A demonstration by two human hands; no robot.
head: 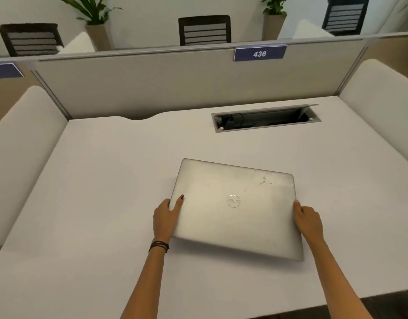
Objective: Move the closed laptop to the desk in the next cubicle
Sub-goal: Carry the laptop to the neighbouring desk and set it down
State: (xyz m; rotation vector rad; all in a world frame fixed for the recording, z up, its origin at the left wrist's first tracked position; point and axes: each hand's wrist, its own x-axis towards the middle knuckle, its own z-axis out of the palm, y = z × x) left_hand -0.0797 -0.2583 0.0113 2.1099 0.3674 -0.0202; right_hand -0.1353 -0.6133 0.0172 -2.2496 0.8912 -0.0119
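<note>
A closed silver laptop (235, 208) with a round logo on its lid is over the middle of the white desk (94, 203). Its near edge is tilted up off the desk and casts a shadow beneath. My left hand (167, 218) grips the laptop's left edge, thumb on the lid. My right hand (308, 223) grips its right edge. The lid shows scratches near its far right corner.
An open cable tray (266, 118) is cut into the desk at the back right. A grey partition (152, 84) with a blue sign reading 436 (260, 53) closes the back. Low white dividers stand left (21, 139) and right (382, 107). Chairs and plants lie beyond.
</note>
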